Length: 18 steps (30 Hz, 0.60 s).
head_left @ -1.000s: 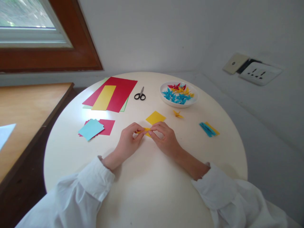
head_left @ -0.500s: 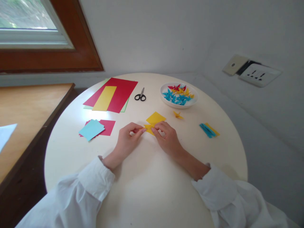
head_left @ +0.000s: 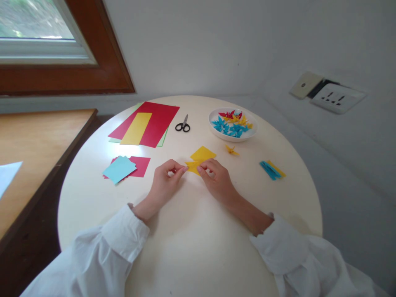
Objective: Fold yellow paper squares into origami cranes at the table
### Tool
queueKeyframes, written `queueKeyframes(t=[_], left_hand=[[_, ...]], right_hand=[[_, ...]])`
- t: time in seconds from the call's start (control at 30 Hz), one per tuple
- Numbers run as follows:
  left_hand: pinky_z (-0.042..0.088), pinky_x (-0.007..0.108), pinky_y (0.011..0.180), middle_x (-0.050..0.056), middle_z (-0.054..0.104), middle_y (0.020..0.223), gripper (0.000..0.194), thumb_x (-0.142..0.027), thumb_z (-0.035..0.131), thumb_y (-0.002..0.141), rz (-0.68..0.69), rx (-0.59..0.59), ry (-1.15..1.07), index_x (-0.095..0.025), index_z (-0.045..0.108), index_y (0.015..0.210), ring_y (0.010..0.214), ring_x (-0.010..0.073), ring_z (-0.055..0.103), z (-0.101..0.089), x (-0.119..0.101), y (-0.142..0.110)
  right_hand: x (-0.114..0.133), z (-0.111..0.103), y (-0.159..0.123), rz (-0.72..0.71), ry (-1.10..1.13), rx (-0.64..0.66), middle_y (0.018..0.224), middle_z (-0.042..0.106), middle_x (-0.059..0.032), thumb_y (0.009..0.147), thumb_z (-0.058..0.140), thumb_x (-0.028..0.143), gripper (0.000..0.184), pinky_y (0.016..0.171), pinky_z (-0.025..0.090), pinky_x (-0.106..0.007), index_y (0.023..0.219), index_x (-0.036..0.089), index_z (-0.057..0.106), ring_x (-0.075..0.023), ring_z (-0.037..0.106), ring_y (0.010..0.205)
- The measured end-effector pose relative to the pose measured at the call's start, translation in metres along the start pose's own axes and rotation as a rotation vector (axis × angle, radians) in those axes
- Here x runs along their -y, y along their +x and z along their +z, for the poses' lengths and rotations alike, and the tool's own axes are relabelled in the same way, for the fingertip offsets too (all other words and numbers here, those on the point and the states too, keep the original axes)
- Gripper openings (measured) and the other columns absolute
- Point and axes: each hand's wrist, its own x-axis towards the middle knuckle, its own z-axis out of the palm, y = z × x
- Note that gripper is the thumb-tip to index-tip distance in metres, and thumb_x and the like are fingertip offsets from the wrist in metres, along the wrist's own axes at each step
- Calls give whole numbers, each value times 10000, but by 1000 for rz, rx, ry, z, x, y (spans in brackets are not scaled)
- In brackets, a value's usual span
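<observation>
Between my hands is a small folded piece of yellow paper [head_left: 192,164], with pointed ends. My left hand [head_left: 167,177] pinches its left tip between thumb and forefinger. On the other side, my right hand [head_left: 217,176] grips it with thumb and fingers; the fingertips cover part of the folds. Flat yellow paper squares [head_left: 203,153] lie on the table just behind and partly under the folded piece. A finished yellow paper crane [head_left: 232,150] sits to the right, beyond my right hand.
A white dish [head_left: 232,137] holds several red, yellow and blue cranes. Black-handled scissors [head_left: 182,126] lie left of it, near large red sheets [head_left: 162,123]. Light-blue squares [head_left: 119,169] rest on pink ones at left. Blue folded strips [head_left: 270,170] lie at right on the round table [head_left: 198,247].
My left fingers have shifted slightly left, and more of the folded paper's left end shows between my hands. My right hand stays almost still.
</observation>
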Motion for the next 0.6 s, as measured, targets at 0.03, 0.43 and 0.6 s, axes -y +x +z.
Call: queueKeyframes(t=[0.03,0.43,0.6], left_hand=[[424,228,533,5,613,585,169,-273,599,730,-9,5,-4,-160,583,606,560,113,531,0,0,0],[487,270,677,47,620,928,297,-237,669,698,151,-66,67,-193,571,975,751,131,557,2,2,0],[487,276,713,41,601,925,274,-110,610,730,327,-18,152,-203,575,985,819,140,559,0,1,-2]], right_hand=[[0,0,0,2,2,-1,670,580,-11,813,503,208,151,641,431,-278,663,203,521,-148,537,672],[-2,0,1,112,50,-21,643,567,4,815,482,235,176,563,379,-255,646,195,513,-131,512,621],[-1,-1,0,178,58,-4,643,562,5,819,469,262,196,571,365,-254,643,187,517,-128,506,627]])
